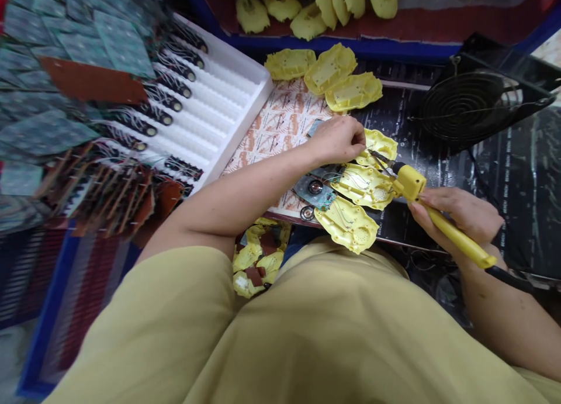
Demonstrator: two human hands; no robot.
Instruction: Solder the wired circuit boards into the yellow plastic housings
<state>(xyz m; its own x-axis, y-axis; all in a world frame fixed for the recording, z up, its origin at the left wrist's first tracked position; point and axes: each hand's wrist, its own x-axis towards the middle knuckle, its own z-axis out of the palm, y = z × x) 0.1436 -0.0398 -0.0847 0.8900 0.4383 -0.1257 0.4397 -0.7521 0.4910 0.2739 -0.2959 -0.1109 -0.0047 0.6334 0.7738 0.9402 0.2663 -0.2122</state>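
Observation:
My left hand [338,138] is closed in a pinch over a yellow plastic shell [380,145] on the work surface, holding something thin I cannot make out. My right hand [460,214] grips a yellow soldering iron [438,217], its tip pointing left toward the pinch. Two more yellow shells [363,186] [348,224] with thin wires lie just below, beside a small green circuit board [316,190] with a round part.
A white grooved tray [219,109] with wired black parts sits at left, next to stacked green and brown boards [65,59]. Three yellow shells [331,71] lie farther back, more in a blue-edged bin [315,6]. A black fan [468,106] stands at right.

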